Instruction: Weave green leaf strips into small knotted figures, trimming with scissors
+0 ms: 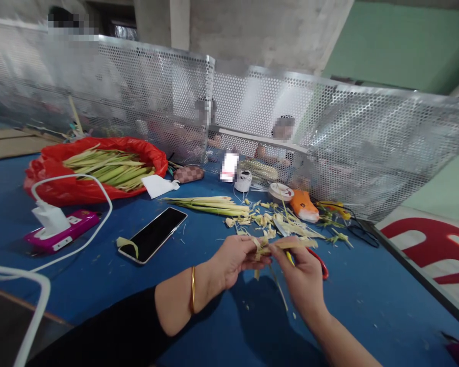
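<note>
Low over the blue table, my left hand (235, 257) pinches a small folded piece of pale green leaf strip (260, 248). A gold bangle circles that wrist. My right hand (300, 272) is closed on the same piece from the right, and a long flat end of strip reaches out above its fingers. Thin strip ends dangle beneath the two hands. Behind my right hand lie scissors (324, 266) with red and yellow handles, partly hidden by it. Leaf scraps (265, 219) and a bundle of long pale green leaves (206, 205) lie just beyond my hands.
A black phone (155, 234) lies left of my hands. A red plastic bag (46, 178) holds many leaf strips. A purple power strip (63, 234) with a white charger and cable sits left. A white thread spool (244, 181), tape roll (281, 192) and orange packet (304, 205) stand near the perforated metal screen (256, 97).
</note>
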Available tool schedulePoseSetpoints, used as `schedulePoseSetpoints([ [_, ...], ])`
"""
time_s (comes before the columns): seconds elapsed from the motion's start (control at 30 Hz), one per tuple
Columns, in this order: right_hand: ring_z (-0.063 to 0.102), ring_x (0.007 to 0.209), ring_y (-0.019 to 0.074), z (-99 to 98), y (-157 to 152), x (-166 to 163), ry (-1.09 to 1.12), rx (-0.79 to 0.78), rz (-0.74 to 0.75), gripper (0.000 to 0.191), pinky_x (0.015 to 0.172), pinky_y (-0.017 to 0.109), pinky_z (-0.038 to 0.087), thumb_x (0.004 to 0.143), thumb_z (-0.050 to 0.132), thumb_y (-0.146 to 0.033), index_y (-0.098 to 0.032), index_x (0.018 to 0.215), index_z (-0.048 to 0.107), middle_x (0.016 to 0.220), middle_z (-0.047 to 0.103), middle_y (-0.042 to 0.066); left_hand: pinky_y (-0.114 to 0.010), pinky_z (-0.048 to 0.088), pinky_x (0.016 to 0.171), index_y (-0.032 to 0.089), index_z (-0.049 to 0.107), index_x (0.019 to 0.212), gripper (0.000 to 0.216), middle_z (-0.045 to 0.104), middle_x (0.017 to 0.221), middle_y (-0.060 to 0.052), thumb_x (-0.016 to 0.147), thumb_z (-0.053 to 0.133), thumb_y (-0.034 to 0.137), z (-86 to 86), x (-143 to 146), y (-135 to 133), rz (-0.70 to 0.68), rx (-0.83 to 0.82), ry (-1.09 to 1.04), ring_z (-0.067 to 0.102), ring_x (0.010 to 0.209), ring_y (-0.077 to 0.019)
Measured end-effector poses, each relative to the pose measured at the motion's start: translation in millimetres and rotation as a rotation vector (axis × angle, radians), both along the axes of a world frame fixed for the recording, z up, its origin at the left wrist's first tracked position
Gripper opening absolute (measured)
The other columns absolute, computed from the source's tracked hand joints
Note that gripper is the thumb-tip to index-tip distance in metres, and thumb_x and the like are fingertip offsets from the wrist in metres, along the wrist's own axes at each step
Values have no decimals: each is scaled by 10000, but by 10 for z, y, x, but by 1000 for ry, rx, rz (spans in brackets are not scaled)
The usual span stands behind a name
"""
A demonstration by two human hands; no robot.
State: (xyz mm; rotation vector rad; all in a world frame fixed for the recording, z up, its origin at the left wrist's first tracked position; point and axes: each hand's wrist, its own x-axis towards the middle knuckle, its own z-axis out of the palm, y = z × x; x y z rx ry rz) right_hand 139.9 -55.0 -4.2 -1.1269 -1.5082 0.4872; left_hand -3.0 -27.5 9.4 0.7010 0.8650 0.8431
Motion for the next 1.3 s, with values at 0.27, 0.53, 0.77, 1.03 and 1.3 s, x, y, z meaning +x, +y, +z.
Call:
schedulePoseSetpoints([
  [0.27, 581, 536, 113, 51, 86, -1, 745, -776, 257, 234, 531, 221, 476, 639, 775, -322, -121, 657, 657, 624, 650, 32, -166, 517, 521, 89, 669, 797, 147, 698, 766, -92, 823, 621, 226, 37, -31, 12, -47, 80, 41, 638, 564, -97],
  [0.53, 533, 443, 81, 78, 112, 14, 910, -927, 306, 122, 447, 179, 475, 717, 686, -244, -127, 699, 657, 544, 581, -6, -154, 532, 542, 87, 671, 861, 139, 704, 813, -82, 844, 565, 174, 25, -58, 33, -121, -18, -100, 654, 599, -91],
  [0.77, 575, 503, 133, -19, 155, 64, 102, -528, 171, 226, 471, 224, 429, 796, 627, -357, -171, 692, 552, 538, 532, -28, -168, 536, 538, 50, 669, 890, 164, 714, 786, -88, 864, 543, 152, 99, -123, 104, -14, -179, -147, 653, 572, -95],
  [1.03, 644, 748, 167, 78, 126, 249, -936, 721, 50, 275, 681, 294, 495, 902, 524, -120, -170, 1167, 578, 883, 696, 77, -127, 447, 414, 58, 659, 865, 128, 697, 736, -63, 853, 563, 140, 154, -174, 137, 28, -206, -186, 627, 523, -72],
  [1.3, 641, 763, 173, 208, 28, 149, -1036, 779, 207, 160, 747, 329, 508, 896, 517, -88, -153, 950, 653, 796, 687, 62, -109, 417, 418, 83, 651, 879, 124, 685, 746, -43, 839, 560, 158, 83, -186, 160, -59, -266, -203, 589, 505, -48],
])
